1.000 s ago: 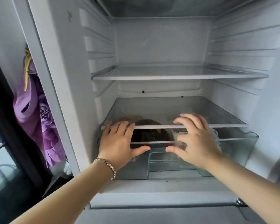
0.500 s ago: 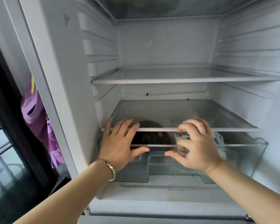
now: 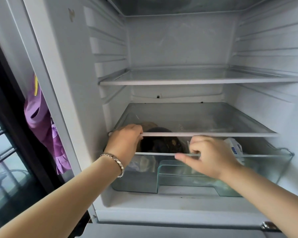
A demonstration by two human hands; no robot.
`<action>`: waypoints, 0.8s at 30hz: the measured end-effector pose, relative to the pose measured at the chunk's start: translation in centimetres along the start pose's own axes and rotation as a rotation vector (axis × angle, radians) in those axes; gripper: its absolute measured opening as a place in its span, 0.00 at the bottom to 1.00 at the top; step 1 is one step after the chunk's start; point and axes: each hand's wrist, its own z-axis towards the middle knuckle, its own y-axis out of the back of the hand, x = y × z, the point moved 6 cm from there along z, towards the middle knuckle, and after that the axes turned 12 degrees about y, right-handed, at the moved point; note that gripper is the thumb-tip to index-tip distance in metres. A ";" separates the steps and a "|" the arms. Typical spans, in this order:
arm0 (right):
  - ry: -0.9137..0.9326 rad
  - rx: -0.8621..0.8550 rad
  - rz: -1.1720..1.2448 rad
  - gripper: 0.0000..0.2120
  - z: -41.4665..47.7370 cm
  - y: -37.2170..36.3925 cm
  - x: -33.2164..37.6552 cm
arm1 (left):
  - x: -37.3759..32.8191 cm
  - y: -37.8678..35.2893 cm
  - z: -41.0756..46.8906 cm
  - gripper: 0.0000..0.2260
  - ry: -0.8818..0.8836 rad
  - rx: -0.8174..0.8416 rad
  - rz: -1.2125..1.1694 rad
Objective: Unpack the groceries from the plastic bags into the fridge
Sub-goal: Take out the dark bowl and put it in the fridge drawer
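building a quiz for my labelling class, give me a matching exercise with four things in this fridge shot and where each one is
1 left hand
2 right hand
3 carton
4 purple cloth

A hangs outside the fridge, to its left
B inside the drawer, right end
C grips the lower shelf front edge
D holds the drawer's front rim

Pairs: 1-C, 2-D, 3-B, 4-A

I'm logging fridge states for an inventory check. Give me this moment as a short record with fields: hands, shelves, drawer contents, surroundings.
left hand: grips the front edge of the lower shelf; bracelet on the wrist
right hand: pinches the top rim of the crisper drawer
upper shelf: glass, neither hand on it
drawer contents: dark round item, white carton with blue print at the right; the rest unclear
outside fridge: purple cloth hanging at the left
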 end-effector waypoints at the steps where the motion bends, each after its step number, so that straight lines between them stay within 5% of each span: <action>1: -0.128 0.111 0.106 0.29 0.1 -0.5 -0.1 | -0.1 0.0 0.0 0.09 -0.015 -0.002 0.027; 5: -0.405 0.527 0.219 0.27 1.2 -3.2 -0.4 | -0.1 -0.1 -0.1 0.10 -0.015 0.003 0.046; 8: -0.487 0.663 0.484 0.26 2.6 -5.7 0.2 | -0.2 -0.3 -0.2 0.09 -0.016 0.011 0.045; 11: -0.473 0.708 0.630 0.30 3.4 -6.5 1.8 | -0.2 -0.3 -0.4 0.10 -0.016 0.025 0.053; 24: -0.524 0.674 0.460 0.29 4.7 -6.8 2.1 | -0.1 0.0 -0.1 0.09 -0.029 0.017 0.004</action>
